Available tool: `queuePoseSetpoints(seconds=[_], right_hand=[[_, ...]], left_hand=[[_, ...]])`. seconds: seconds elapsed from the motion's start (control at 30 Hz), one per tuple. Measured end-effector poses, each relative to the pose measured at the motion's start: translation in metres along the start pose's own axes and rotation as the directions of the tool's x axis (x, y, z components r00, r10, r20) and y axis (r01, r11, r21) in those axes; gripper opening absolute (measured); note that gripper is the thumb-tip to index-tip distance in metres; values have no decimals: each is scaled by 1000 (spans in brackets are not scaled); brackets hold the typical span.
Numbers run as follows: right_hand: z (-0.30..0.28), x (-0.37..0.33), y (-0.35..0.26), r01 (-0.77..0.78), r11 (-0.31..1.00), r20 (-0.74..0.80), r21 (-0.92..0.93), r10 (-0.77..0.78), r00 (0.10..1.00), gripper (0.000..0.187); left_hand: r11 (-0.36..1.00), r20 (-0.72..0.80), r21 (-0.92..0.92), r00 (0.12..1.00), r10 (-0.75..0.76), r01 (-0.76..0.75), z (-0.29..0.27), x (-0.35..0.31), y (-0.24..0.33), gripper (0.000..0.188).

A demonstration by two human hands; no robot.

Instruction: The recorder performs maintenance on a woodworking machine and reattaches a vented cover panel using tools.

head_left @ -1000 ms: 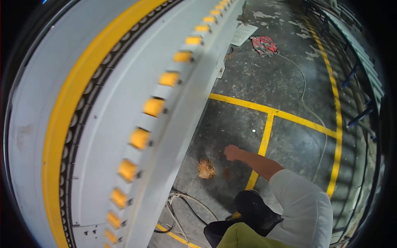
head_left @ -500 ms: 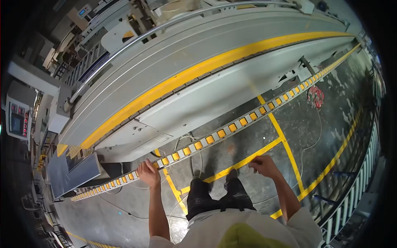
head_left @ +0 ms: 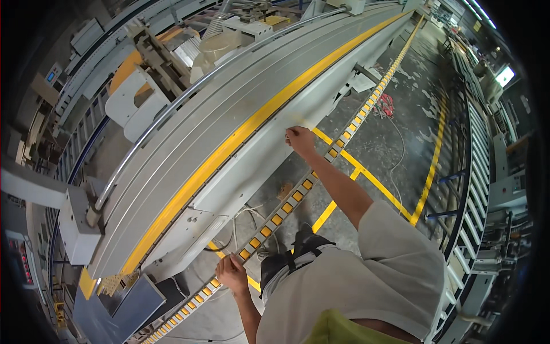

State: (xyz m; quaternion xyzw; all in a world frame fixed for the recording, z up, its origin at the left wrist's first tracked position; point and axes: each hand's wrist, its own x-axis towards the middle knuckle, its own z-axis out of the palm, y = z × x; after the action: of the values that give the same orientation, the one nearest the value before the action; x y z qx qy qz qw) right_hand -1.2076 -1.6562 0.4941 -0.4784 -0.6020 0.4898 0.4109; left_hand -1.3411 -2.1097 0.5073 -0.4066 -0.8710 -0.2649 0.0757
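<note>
A long narrow grey rail with yellow square rollers (head_left: 277,219) runs diagonally from the lower left to the far upper right, alongside the machine. My left hand (head_left: 232,273) is closed at this roller rail, its fingers curled over the edge. Beyond the rail, my right hand (head_left: 300,141) hovers in front of the machine's pale side panel (head_left: 252,166), my forearm crossing above the rail. Its fingers are drawn together in a pinch, and whatever may be between them is too small to make out.
The machine's grey bed (head_left: 212,143) carries a yellow strip (head_left: 243,133) along its near edge, with a metal tube rail (head_left: 172,106) behind. A dark panel (head_left: 137,301) sticks out at lower left. A roller conveyor (head_left: 467,212) stands at right. Cables and a red bundle (head_left: 385,105) lie on the floor.
The view has turned, so the rail now looks steeper. My right hand has swung from above the floor on my side across the rail towards the machine. My left hand remains at the rail.
</note>
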Motion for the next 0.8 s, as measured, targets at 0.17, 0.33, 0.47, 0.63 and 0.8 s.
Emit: queuePoseSetpoints(seconds=[0.17, 0.33, 0.47, 0.63, 0.8], right_hand=[[30, 79, 31, -32, 965, -103, -261, 5, 995, 19], [31, 142, 63, 45, 931, -113, -361, -92, 989, 20], [30, 163, 73, 66, 951, -109, -303, -103, 989, 20], [36, 183, 87, -1, 970, -149, -245, -36, 988, 19], [38, 201, 89, 2, 993, -174, -118, -22, 984, 17]], left_hand=[[993, -30, 114, 999, -35, 38, 24, 21, 9, 21], [985, -21, 137, 994, -105, 107, 65, 52, 28, 20], [966, -2, 203, 987, -162, 159, 86, 60, 34, 22], [965, 32, 212, 985, -167, 157, 100, 79, 46, 25], [967, 25, 201, 986, -167, 159, 115, 88, 52, 27]])
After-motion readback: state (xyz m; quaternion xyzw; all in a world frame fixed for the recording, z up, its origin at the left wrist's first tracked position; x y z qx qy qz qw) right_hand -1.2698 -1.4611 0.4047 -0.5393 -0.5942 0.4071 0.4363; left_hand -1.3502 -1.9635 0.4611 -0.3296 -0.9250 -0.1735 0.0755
